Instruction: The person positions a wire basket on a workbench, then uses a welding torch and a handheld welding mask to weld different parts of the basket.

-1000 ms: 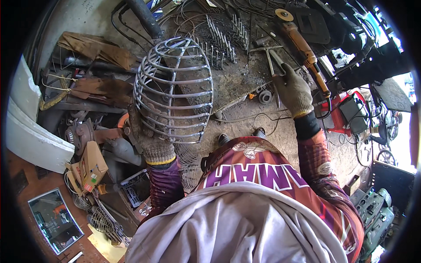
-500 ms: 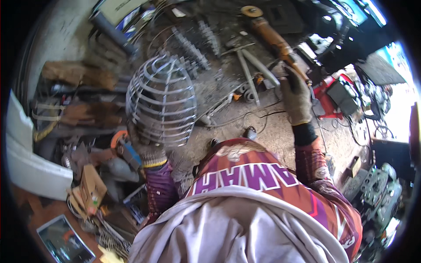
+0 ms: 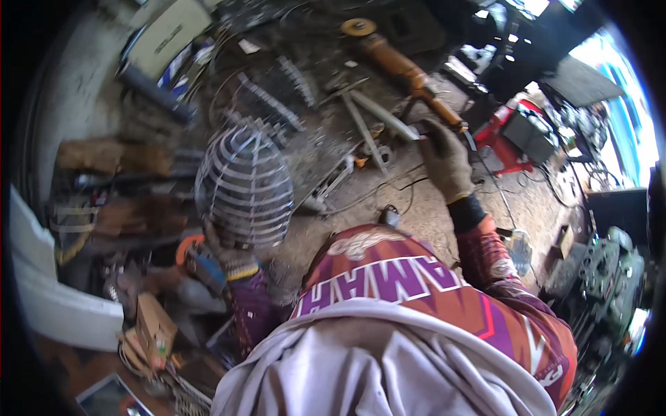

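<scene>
On the left, my gloved left hand (image 3: 234, 258) is at the lower rim of a dome-shaped metal wire cage (image 3: 251, 191), with its fingers around the rim and partly hidden by it. The cage has curved ribs crossed by several rings. My right hand (image 3: 449, 163), also gloved, is raised over the floor to the right. Its fingertips are close to an orange angle grinder (image 3: 399, 61) and the end of a pale tube (image 3: 392, 119). Blur hides whether those fingers grip or touch anything. The grinder's round disc points to the far side.
Metal rods (image 3: 270, 100) lie on the dark floor at the back. To the right stand a red stand (image 3: 512, 142) and cords. Engine parts (image 3: 602, 270) fill the lower right. Wooden pieces (image 3: 142, 218), an orange-and-blue tool (image 3: 205, 262) and a cardboard box (image 3: 154, 326) crowd the left.
The whole view has shifted, with the far things now further left. My right hand appears a little further left and its fingers lean toward the pale tube's end. My left hand stays at the cage.
</scene>
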Motion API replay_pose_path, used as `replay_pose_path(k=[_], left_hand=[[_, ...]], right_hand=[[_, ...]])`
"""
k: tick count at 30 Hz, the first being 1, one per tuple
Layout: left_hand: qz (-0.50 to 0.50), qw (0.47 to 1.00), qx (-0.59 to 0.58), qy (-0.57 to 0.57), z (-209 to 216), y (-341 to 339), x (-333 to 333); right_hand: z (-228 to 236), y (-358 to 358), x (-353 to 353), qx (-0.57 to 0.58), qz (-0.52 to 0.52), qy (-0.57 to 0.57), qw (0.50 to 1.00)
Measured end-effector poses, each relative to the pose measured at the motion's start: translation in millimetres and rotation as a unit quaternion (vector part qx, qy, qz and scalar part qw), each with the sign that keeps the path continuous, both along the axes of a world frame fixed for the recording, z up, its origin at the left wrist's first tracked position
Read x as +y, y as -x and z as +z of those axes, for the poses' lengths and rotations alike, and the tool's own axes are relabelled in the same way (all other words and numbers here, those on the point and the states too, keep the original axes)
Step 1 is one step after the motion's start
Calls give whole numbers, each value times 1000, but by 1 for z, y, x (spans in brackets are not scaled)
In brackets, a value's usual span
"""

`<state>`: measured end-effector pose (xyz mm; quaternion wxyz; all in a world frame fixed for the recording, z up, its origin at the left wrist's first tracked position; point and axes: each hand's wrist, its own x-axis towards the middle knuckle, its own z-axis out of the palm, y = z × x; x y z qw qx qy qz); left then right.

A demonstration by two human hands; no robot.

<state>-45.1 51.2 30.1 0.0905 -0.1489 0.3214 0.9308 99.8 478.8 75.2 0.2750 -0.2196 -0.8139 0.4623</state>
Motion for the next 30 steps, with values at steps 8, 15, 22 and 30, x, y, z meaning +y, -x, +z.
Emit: replay_pose_path(k=[8,15,22,30], left_hand=[[-132,983,101,-82,19,47,8],[-226,964,133,-54,23,98,48],[-60,989,-13,134,44,94,89],[-134,973,32,185,40,100,72]], right_hand=[[-16,8,2,-66,2,-38,997],[-4,13,-6,-70,42,-10,997],[-20,-4,-1,-100,20,-12,995],[-32,-13,0,-92,19,29,995]])
